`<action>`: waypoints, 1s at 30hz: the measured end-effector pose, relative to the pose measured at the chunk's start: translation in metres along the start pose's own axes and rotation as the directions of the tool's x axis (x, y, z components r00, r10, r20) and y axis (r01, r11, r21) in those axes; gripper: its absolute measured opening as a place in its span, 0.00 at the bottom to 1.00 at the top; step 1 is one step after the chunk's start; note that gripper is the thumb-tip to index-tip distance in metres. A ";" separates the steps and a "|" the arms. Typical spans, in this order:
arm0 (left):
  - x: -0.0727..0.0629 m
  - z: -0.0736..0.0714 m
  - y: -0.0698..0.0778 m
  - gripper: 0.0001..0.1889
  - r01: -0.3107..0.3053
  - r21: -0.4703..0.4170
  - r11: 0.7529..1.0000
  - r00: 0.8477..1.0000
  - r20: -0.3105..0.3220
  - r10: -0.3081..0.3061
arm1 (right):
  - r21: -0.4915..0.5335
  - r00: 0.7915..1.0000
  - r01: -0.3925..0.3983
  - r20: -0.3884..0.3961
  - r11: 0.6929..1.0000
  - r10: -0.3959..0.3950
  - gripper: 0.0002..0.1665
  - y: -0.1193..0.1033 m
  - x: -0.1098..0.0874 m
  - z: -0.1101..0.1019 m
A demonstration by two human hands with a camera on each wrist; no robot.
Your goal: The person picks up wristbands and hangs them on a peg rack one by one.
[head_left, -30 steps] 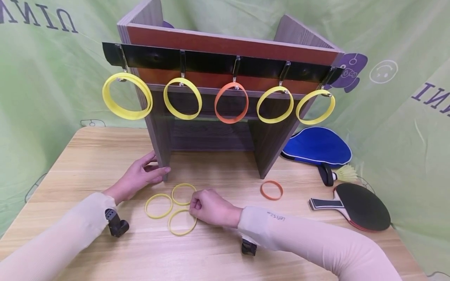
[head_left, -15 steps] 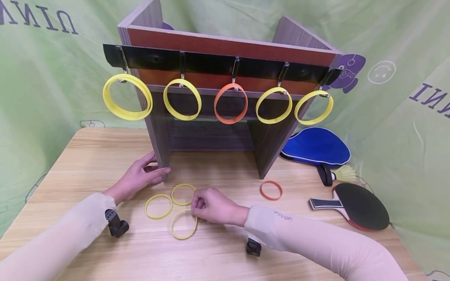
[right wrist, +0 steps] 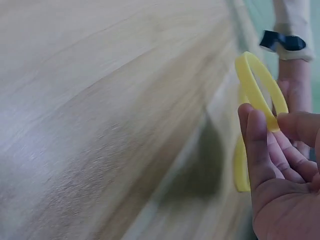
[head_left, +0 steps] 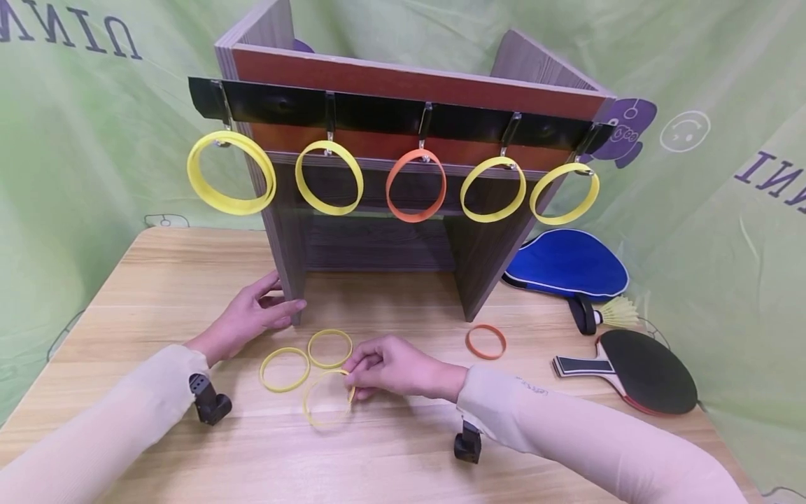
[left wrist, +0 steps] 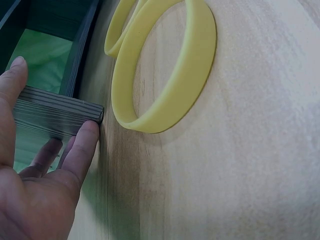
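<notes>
My right hand (head_left: 399, 367) pinches a yellow ring (right wrist: 253, 92) between thumb and fingertips, and the ring stands tilted off the table. Close by, two more yellow rings lie flat, a left one (head_left: 277, 388) and a rear one (head_left: 330, 331). My left hand (head_left: 242, 318) grips the lower front edge of the wooden stand's left side panel (left wrist: 55, 107), thumb on one face and fingers on the other. Across the stand's front runs a black hook rail (head_left: 378, 108). Yellow rings and an orange ring (head_left: 412, 218) hang from its hooks; the leftmost hook seems to carry two.
An orange ring (head_left: 488, 357) lies on the table in front of the stand's right leg. Farther right are a table tennis bat (head_left: 648, 367), a blue bat case (head_left: 569, 262) and a yellow shuttlecock (head_left: 620, 313). A green curtain (head_left: 743, 280) surrounds the table.
The right hand has moved slightly right and up, tilting the pinched yellow ring off the tabletop. The left hand stays on the side panel.
</notes>
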State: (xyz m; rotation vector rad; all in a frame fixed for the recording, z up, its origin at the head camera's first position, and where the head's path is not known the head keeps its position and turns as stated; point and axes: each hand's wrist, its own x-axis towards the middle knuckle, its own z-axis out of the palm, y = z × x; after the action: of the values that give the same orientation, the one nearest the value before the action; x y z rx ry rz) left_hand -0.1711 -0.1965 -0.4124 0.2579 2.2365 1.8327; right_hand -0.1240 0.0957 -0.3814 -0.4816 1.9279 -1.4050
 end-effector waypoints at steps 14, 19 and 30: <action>0.000 0.001 0.001 0.42 -0.004 0.016 1.000 1.000 -0.002 0.004 | 0.163 0.990 0.140 -0.047 0.977 -0.134 0.17 -0.057 -0.018 -0.022; 0.000 0.002 -0.001 0.38 -0.031 -0.002 1.000 0.999 -0.022 0.031 | 0.185 0.974 0.213 -0.117 0.960 -0.193 0.15 -0.080 -0.025 -0.028; -0.002 0.002 0.001 0.39 -0.004 0.000 1.000 1.000 -0.026 0.004 | 0.245 0.885 0.451 -0.252 0.858 -0.392 0.10 -0.116 -0.033 -0.027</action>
State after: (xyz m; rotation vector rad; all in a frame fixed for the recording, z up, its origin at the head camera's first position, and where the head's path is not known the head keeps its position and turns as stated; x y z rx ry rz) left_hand -0.1690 -0.1951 -0.4115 0.2399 2.2540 1.8484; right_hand -0.1325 0.0955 -0.2577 -0.6731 1.7740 -2.0611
